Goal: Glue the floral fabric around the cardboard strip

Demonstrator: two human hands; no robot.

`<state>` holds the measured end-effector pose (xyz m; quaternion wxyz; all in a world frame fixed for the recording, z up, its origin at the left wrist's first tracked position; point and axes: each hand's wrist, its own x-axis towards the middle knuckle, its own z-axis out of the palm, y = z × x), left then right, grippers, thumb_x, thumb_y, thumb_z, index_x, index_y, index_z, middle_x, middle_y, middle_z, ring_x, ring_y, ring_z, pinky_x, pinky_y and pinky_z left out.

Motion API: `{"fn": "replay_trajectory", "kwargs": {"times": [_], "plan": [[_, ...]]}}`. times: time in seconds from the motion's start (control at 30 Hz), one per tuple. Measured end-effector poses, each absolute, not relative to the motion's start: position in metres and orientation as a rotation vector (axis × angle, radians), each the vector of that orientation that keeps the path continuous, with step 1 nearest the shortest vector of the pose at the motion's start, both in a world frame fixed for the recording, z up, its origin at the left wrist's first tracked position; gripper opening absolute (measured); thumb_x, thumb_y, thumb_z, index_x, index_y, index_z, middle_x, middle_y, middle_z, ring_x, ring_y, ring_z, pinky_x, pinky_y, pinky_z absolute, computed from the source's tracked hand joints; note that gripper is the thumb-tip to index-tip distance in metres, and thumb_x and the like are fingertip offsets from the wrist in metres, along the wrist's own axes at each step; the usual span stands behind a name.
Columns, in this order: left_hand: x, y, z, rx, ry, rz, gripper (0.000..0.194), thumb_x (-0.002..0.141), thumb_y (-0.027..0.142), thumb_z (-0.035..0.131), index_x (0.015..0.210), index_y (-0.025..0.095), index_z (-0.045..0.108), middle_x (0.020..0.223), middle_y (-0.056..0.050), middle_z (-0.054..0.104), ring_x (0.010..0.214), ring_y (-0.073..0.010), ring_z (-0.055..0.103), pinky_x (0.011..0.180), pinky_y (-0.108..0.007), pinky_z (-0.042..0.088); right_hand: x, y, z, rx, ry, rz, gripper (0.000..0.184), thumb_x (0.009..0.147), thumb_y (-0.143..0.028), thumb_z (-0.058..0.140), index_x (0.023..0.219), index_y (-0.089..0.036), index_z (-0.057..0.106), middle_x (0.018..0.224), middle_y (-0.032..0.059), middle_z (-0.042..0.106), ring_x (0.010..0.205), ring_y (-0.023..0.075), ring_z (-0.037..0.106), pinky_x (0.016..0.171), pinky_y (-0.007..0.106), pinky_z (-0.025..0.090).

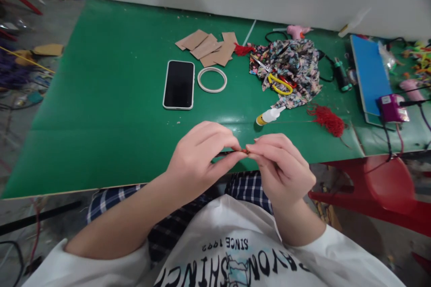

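My left hand and my right hand meet at the front edge of the green table. Thumb and fingertips of both are pinched on a small reddish-brown piece, mostly hidden by the fingers, so its kind is unclear. A thin dark strip shows under my left fingers. Just beyond my right hand a small white-capped glue bottle with a yellow label lies on the table. To its right is a bundle of red yarn.
A phone, a tape roll and cardboard pieces lie farther back. Yellow-handled scissors rest on crumpled floral fabric. A pink glue gun, a blue board and a purple box with cables stand right.
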<state>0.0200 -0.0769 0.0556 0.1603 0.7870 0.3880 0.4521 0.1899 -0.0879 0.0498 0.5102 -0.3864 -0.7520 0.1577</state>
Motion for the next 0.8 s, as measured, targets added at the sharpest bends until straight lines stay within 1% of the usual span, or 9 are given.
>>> {"fn": "replay_trajectory", "kwargs": {"times": [0.1,0.17,0.3,0.4,0.53,0.63,0.7,0.8], "plan": [[0.0210,-0.0780,0.0528,2.311,1.160,1.367,0.012,0.080,0.022,0.065,0.088,0.015,0.062,0.084,-0.003,0.067,0.083,-0.0124,0.061,0.076,-0.025,0.050,0.1901,-0.0872,0.0486,-0.931,-1.802,0.364,0.027,0.074,-0.004,0.066,0.096,-0.021,0.068,0.080,0.0010,0.065,0.077,0.0128,0.060,0.066,0.030,0.051],[0.0226,-0.0795,0.0518,2.309,1.162,1.401,0.013,0.080,0.020,0.066,0.091,0.016,0.062,0.085,-0.003,0.067,0.082,-0.0125,0.061,0.075,-0.026,0.050,0.1901,-0.0867,0.0480,-0.929,-1.799,0.360,0.029,0.074,-0.004,0.066,0.097,-0.022,0.068,0.081,0.0005,0.065,0.076,0.0126,0.061,0.065,0.030,0.051],[0.0254,-0.0820,0.0514,2.265,1.147,1.465,0.005,0.079,0.013,0.065,0.083,0.016,0.064,0.078,-0.002,0.067,0.078,-0.0124,0.062,0.073,-0.026,0.051,0.1900,-0.0854,0.0469,-0.924,-1.795,0.343,0.033,0.072,-0.004,0.067,0.098,-0.023,0.068,0.081,-0.0002,0.066,0.075,0.0120,0.061,0.064,0.029,0.052],[0.0254,-0.0823,0.0509,2.191,1.154,1.463,0.004,0.079,0.012,0.064,0.081,0.015,0.064,0.078,-0.002,0.067,0.076,-0.0117,0.062,0.071,-0.024,0.051,0.1908,-0.0837,0.0457,-0.922,-1.794,0.362,0.035,0.071,-0.008,0.070,0.101,-0.026,0.068,0.083,-0.0004,0.068,0.075,0.0130,0.063,0.065,0.029,0.054],[0.0239,-0.0815,0.0496,2.020,1.179,1.474,0.007,0.079,0.010,0.063,0.080,0.017,0.064,0.076,-0.001,0.066,0.074,-0.0106,0.062,0.068,-0.023,0.051,0.1928,-0.0818,0.0439,-0.991,-1.711,0.488,0.043,0.069,-0.015,0.073,0.109,-0.028,0.065,0.094,0.0022,0.070,0.086,0.0165,0.064,0.074,0.035,0.055],[0.0236,-0.0804,0.0483,1.951,1.168,1.488,0.009,0.079,0.009,0.062,0.081,0.018,0.064,0.076,0.000,0.066,0.075,-0.0111,0.062,0.068,-0.024,0.052,0.1932,-0.0815,0.0441,-1.016,-1.670,0.571,0.033,0.072,-0.014,0.071,0.102,-0.028,0.067,0.089,0.0003,0.070,0.082,0.0149,0.064,0.072,0.034,0.055],[0.0237,-0.0796,0.0476,1.941,1.153,1.490,0.010,0.079,0.009,0.062,0.082,0.018,0.064,0.077,0.000,0.066,0.076,-0.0112,0.062,0.068,-0.024,0.052,0.1924,-0.0816,0.0450,-1.028,-1.662,0.574,0.026,0.073,-0.012,0.069,0.094,-0.028,0.069,0.082,-0.0017,0.070,0.077,0.0133,0.064,0.070,0.033,0.054],[0.0236,-0.0790,0.0468,1.969,1.152,1.484,0.011,0.080,0.009,0.061,0.083,0.018,0.065,0.079,0.000,0.068,0.077,-0.0117,0.063,0.070,-0.025,0.053,0.1908,-0.0816,0.0462,-1.047,-1.637,0.581,0.020,0.074,-0.011,0.068,0.087,-0.026,0.070,0.077,-0.0022,0.069,0.074,0.0127,0.063,0.068,0.032,0.054]]}}
